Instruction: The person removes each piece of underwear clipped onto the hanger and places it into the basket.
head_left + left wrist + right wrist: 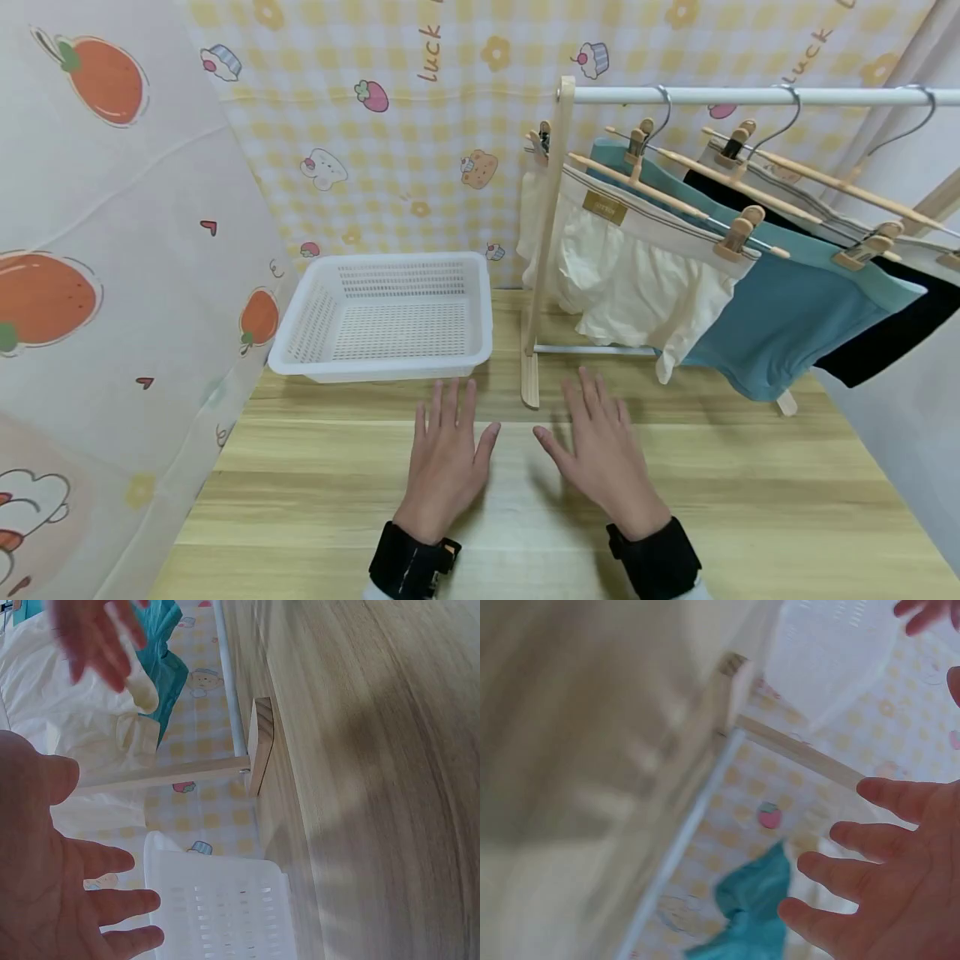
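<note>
Across the wooden desk [285,492], your left hand [447,467] and right hand [606,462] are empty, fingers spread. The white basket [390,368] sits in the far-left corner; along the far edge, clips [738,233] pinch the cream shorts' [637,267] waistband so they hang from the rack [548,225].

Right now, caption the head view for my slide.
Left fingers and right fingers spread before white basket and hanging garments.

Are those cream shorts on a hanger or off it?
On the hanger: in the head view, a tan clip grips the waistband of the cream shorts.
</note>
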`<action>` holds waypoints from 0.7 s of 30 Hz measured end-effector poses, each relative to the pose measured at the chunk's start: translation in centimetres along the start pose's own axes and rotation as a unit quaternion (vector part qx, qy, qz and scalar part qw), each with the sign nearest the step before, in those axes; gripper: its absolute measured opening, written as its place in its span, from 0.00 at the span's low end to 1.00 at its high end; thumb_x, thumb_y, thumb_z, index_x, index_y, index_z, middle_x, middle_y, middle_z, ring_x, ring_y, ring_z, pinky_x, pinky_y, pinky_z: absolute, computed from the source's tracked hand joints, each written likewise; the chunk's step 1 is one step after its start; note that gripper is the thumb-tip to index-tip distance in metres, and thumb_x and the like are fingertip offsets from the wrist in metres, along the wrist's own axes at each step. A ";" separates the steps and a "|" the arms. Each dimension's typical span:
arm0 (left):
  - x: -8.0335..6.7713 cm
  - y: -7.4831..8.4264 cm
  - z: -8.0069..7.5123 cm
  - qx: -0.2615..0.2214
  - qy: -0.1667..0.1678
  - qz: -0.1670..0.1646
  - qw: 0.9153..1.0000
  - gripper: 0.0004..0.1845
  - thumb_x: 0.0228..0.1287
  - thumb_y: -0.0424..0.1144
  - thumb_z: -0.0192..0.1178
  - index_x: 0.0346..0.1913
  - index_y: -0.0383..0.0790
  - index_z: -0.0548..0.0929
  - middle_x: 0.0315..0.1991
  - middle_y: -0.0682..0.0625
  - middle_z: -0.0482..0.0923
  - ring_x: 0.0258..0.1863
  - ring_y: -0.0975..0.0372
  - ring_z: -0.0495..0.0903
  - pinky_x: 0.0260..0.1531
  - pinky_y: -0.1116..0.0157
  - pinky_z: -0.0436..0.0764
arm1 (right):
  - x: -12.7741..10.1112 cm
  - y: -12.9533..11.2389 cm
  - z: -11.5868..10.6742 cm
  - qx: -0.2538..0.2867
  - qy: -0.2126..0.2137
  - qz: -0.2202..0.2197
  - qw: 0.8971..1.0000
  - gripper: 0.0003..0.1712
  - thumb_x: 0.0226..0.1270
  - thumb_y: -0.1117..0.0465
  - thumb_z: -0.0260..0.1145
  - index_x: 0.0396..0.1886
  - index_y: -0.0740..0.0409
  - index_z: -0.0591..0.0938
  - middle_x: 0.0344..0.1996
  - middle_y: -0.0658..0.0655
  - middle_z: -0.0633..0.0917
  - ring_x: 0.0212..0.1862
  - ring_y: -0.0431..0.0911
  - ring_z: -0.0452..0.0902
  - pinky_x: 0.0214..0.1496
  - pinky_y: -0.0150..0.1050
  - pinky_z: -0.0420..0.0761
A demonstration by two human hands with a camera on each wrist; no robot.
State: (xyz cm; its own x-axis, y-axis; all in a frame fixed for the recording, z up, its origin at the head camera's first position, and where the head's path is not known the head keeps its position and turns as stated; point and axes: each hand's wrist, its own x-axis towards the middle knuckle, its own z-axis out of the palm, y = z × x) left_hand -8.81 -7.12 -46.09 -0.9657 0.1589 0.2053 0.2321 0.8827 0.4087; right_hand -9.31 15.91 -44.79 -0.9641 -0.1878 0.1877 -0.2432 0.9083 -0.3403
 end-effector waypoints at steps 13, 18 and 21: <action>-0.1 -0.2 0.0 -0.014 -0.006 -0.008 1.000 0.37 0.87 0.55 0.48 0.85 0.35 0.60 0.85 0.33 0.56 0.86 0.38 0.52 0.81 0.32 0.54 | 1.8 -0.2 -11.9 0.017 0.164 -0.147 0.975 0.42 0.78 0.35 0.64 0.78 0.59 0.74 0.77 0.67 0.75 0.71 0.67 0.76 0.61 0.71 0.81; -0.2 -0.3 0.1 -0.016 -0.007 -0.011 1.000 0.37 0.87 0.55 0.48 0.85 0.35 0.60 0.84 0.32 0.58 0.86 0.38 0.53 0.81 0.33 0.56 | 3.1 -0.3 -17.7 0.026 0.262 -0.180 0.948 0.46 0.82 0.28 0.51 0.71 0.66 0.79 0.67 0.70 0.82 0.67 0.66 0.77 0.64 0.62 0.79; -0.3 -0.3 0.1 -0.018 -0.010 -0.012 1.000 0.37 0.87 0.54 0.48 0.85 0.35 0.60 0.84 0.32 0.59 0.86 0.38 0.54 0.81 0.33 0.56 | 4.1 -0.2 -20.8 0.018 0.298 -0.182 0.937 0.42 0.81 0.34 0.54 0.68 0.69 0.80 0.60 0.73 0.82 0.60 0.67 0.76 0.62 0.44 0.73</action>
State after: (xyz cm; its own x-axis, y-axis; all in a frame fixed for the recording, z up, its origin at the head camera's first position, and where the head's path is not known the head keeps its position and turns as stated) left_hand -8.64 -7.39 -46.38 -0.9733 0.1459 0.1773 0.2115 0.8704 0.4446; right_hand -11.00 22.77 -24.80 -0.5884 -0.2322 0.7745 -0.5586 0.8093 -0.1818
